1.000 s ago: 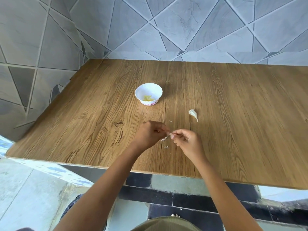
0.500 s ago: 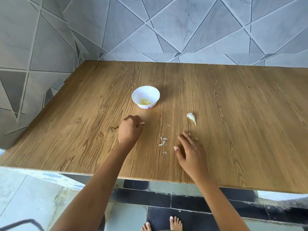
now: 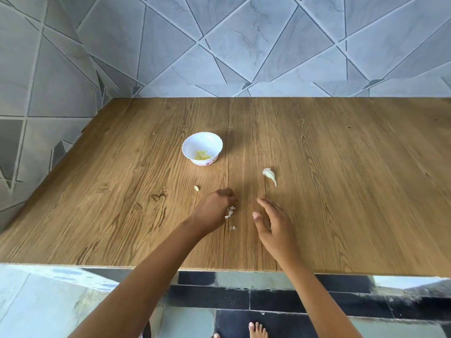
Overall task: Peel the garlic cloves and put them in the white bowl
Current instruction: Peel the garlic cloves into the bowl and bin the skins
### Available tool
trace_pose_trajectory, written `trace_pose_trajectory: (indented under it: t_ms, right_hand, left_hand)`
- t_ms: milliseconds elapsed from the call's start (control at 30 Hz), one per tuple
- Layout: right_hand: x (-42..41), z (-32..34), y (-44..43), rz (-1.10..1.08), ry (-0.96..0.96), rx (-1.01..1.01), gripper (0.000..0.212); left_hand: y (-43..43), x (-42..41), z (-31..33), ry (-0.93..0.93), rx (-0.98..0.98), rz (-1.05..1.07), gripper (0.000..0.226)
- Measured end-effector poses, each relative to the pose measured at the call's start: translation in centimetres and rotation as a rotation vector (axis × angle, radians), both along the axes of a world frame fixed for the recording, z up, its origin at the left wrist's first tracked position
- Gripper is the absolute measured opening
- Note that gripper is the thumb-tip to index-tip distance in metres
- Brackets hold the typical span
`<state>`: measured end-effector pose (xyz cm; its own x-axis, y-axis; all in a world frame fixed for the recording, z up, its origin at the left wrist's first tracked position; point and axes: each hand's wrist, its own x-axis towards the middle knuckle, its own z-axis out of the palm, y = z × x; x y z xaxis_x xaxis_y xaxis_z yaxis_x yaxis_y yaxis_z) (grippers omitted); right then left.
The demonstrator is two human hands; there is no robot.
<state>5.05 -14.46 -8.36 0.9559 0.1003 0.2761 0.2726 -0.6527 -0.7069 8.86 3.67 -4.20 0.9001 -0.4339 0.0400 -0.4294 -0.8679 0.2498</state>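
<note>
The white bowl (image 3: 202, 142) stands mid-table with peeled yellow cloves (image 3: 202, 155) inside. A small peeled clove (image 3: 196, 188) lies on the wood in front of the bowl, just left of my left hand (image 3: 212, 211). That hand's fingers are curled, knuckles up, with nothing plainly held. Torn garlic skins (image 3: 230, 212) lie right at its fingertips. An unpeeled garlic clove (image 3: 269, 175) lies to the right, beyond my right hand (image 3: 271, 222). My right hand hovers with its fingers spread and holds nothing.
The wooden table (image 3: 341, 191) meets a grey tiled wall at the back and left. One more skin scrap (image 3: 233, 228) lies near the front edge. My bare feet (image 3: 256, 330) show on the floor below.
My hands parted from pinching the clove together. The left hand carried the clove toward the bowl, left it on the wood, then moved right to the skins. The right hand opened.
</note>
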Motion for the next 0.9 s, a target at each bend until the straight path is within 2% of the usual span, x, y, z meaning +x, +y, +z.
trace_pose_trajectory:
  t_ms: [67, 133, 267, 367, 433, 500, 567, 633, 667, 733, 800, 900]
  right_hand:
    - [-0.1, 0.3, 0.0, 0.018, 0.013, 0.086, 0.037]
    - [-0.2, 0.9, 0.0, 0.037, 0.049, 0.221, 0.036]
    - [0.1, 2.6, 0.3, -0.006, 0.262, 0.708, 0.027]
    - [0.7, 3.8, 0.7, -0.049, 0.491, 1.075, 0.02]
    - [1.2, 4.1, 0.7, -0.063, 0.606, 1.236, 0.024]
    - [1.4, 4.3, 0.9, -0.093, 0.697, 1.394, 0.03]
    - [1.4, 4.3, 1.0, -0.122, 0.771, 1.496, 0.034]
    - [1.5, 4.2, 1.2, -0.145, 0.837, 1.569, 0.034]
    - [1.5, 4.3, 1.3, -0.149, 0.867, 1.606, 0.033]
    - [1.4, 4.5, 1.7, -0.159, 0.921, 1.673, 0.032]
    - [1.6, 4.7, 2.2, -0.179, 0.964, 1.737, 0.032]
    - [2.0, 4.5, 2.5, -0.164, 0.99, 1.805, 0.038]
  left_hand:
    - [0.1, -2.3, -0.1, -0.001, -0.035, -0.024, 0.052]
    - [-0.1, -4.1, -0.1, 0.0, -0.086, -0.03, 0.044]
    - [-0.4, -5.7, -1.3, -0.045, -0.064, 0.006, 0.023]
    - [-0.7, -6.2, -2.1, -0.046, 0.036, 0.059, 0.025]
    - [-1.1, -6.3, -2.0, -0.065, 0.074, 0.08, 0.028]
    - [-1.7, -5.8, -1.3, -0.092, 0.091, 0.102, 0.022]
    - [-2.0, -4.8, -0.3, -0.041, -0.061, 0.197, 0.016]
    - [-1.8, -3.1, 1.0, 0.078, -0.335, 0.339, 0.014]
    - [-1.6, -2.6, 1.8, 0.122, -0.465, 0.36, 0.013]
    - [-2.2, -2.2, 3.5, 0.18, -0.576, 0.293, 0.014]
    - [-3.6, -2.6, 4.6, 0.159, -0.49, 0.156, 0.021]
    - [-5.8, -3.5, 4.6, 0.042, -0.225, 0.061, 0.032]
